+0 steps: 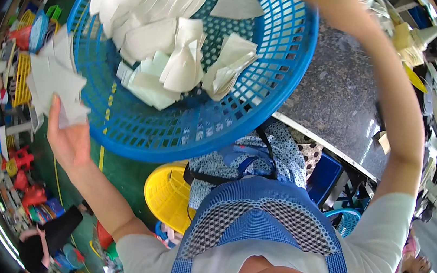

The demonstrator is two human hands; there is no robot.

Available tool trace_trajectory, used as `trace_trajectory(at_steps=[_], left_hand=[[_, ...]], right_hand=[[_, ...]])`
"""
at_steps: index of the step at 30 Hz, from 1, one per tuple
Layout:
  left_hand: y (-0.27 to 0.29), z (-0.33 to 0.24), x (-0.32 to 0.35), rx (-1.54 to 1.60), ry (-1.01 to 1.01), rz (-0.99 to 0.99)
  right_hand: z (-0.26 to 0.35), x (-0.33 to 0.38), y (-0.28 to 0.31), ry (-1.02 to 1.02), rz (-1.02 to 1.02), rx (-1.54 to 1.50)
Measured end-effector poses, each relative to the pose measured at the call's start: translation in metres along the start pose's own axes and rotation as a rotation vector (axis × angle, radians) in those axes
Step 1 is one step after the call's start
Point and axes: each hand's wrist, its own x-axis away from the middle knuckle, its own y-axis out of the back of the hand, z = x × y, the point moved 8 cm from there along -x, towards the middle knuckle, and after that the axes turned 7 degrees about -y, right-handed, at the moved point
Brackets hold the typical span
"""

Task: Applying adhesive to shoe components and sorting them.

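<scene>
A large blue plastic basket (285,84) takes up the upper middle. Inside lie several bundles of thin white cut pieces (184,61), some curved and fanned out, like cloth or paper. To the left of the basket, my left hand (71,143) grips a fanned stack of pale, jagged-edged pieces (59,79), its thumb pressed on top. My right hand (335,8) reaches up at the far right rim of the basket. Motion blur and the picture's top edge hide its fingers, so whether it holds anything cannot be made out.
A dark speckled tabletop (338,91) with a pale edge stands right of the basket. A yellow basket (165,193) is below, above the green floor. White machine parts (412,43) stand at the upper right. Other people (51,230) are at the lower left and lower right.
</scene>
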Motion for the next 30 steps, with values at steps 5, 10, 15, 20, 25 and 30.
trace_trajectory(at_steps=[5, 10, 15, 20, 25, 30], left_hand=[[0.060, -0.006, 0.004, -0.041, 0.076, -0.155], [0.043, -0.021, 0.008, -0.044, -0.022, -0.065], [0.015, -0.006, 0.003, -0.025, -0.008, -0.119], [0.020, -0.016, -0.005, -0.019, 0.053, -0.026], [-0.034, -0.016, 0.011, 0.016, -0.014, -0.030], [-0.024, 0.000, 0.026, -0.191, -0.037, -0.051]], right_hand=[[0.001, -0.099, -0.144, -0.148, 0.313, 0.412], [-0.023, -0.100, -0.145, -0.262, 0.404, 0.356], [-0.007, -0.102, -0.133, -0.222, 0.336, 0.193], [0.020, -0.048, 0.010, -0.054, 0.112, -0.400], [-0.019, 0.011, 0.076, -0.236, -0.184, -0.542], [-0.002, 0.001, -0.007, -0.165, 0.138, -0.755]])
